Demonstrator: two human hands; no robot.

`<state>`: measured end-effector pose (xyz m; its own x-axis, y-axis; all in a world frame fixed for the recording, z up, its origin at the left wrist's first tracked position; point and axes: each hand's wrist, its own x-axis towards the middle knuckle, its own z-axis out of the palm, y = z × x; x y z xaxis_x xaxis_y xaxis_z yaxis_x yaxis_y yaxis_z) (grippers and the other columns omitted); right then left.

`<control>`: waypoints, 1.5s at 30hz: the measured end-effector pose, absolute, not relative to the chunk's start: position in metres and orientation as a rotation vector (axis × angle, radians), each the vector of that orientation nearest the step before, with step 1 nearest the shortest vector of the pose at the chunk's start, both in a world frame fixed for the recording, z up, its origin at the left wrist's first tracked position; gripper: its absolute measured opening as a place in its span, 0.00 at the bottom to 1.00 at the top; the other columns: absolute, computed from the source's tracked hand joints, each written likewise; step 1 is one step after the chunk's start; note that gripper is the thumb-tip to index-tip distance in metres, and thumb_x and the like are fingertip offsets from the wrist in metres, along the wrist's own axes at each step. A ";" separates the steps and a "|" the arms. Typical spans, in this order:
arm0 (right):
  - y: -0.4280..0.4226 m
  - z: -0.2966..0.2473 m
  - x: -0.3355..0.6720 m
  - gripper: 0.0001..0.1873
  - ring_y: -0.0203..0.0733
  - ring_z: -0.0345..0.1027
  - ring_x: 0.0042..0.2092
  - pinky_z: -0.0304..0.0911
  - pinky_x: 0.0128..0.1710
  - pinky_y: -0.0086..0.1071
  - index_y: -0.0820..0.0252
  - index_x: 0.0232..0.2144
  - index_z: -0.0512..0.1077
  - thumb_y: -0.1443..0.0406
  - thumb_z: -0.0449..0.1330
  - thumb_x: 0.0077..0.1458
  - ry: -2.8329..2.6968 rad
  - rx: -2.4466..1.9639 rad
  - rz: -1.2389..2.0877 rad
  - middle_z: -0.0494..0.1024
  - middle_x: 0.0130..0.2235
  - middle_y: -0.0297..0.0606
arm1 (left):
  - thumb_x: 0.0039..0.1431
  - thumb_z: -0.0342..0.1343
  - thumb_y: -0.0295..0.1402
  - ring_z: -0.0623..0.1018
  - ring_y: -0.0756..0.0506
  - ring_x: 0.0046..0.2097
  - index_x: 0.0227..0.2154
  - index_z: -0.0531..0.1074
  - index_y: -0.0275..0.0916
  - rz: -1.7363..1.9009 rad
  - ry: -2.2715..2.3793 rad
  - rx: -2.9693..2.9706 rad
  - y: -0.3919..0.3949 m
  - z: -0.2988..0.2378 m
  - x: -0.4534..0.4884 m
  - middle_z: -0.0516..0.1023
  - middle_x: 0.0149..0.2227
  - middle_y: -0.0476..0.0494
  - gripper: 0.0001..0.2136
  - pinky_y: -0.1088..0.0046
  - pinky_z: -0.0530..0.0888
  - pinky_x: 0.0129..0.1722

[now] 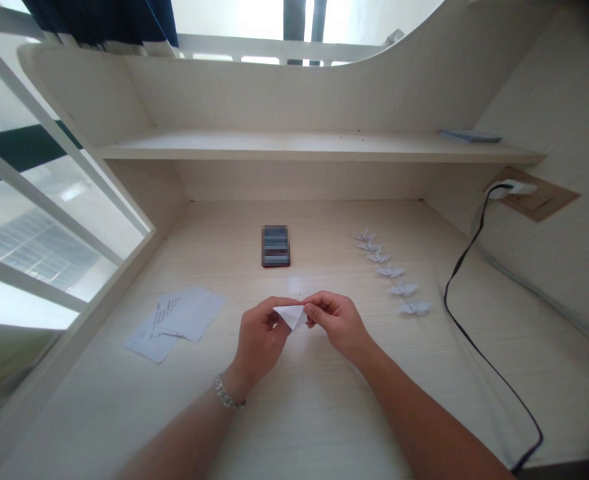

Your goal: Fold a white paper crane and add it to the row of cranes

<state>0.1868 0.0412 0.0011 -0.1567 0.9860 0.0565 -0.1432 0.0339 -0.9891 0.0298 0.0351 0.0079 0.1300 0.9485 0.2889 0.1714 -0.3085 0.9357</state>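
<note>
- Your left hand (261, 333) and right hand (337, 323) are both closed on a folded white paper triangle (291, 315), pinching it at lower centre of the frame, above the counter (324, 413).
- A silver chain bracelet (227, 393) circles your left wrist.
- Left of your hands, overlapping paper sheets (189, 315) carry printed lines too small to read.
- Above centre lies a phone (275, 246), blurred, with no readable label.
- Right of centre, six white origami cranes (391, 270) form a slanting row.
- At right, a black cable (467, 337) runs up to a white plug (511, 190) on the wall.
</note>
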 end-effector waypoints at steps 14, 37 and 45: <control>0.042 0.001 0.187 0.12 0.31 0.63 0.25 0.62 0.26 0.26 0.63 0.27 0.74 0.58 0.65 0.43 -1.022 -0.997 1.623 0.71 0.23 0.33 | 0.58 0.48 0.40 0.72 0.50 0.27 0.33 0.75 0.35 1.120 1.125 1.358 0.041 0.011 0.031 0.75 0.27 0.45 0.15 0.77 0.68 0.25; 0.031 0.005 0.176 0.11 0.39 0.68 0.32 0.64 0.32 0.32 0.58 0.37 0.73 0.68 0.57 0.49 -1.531 -1.259 0.843 0.75 0.34 0.39 | 0.49 0.56 0.30 0.76 0.48 0.31 0.42 0.72 0.36 1.160 1.196 1.410 0.042 0.004 0.033 0.78 0.31 0.44 0.15 0.75 0.72 0.30; 0.030 0.004 0.176 0.13 0.40 0.68 0.33 0.63 0.33 0.32 0.57 0.35 0.75 0.72 0.55 0.48 -1.568 -1.312 0.640 0.76 0.33 0.39 | 0.49 0.55 0.28 0.77 0.46 0.37 0.40 0.73 0.38 1.156 1.217 1.506 0.040 0.002 0.036 0.79 0.35 0.44 0.13 0.73 0.73 0.37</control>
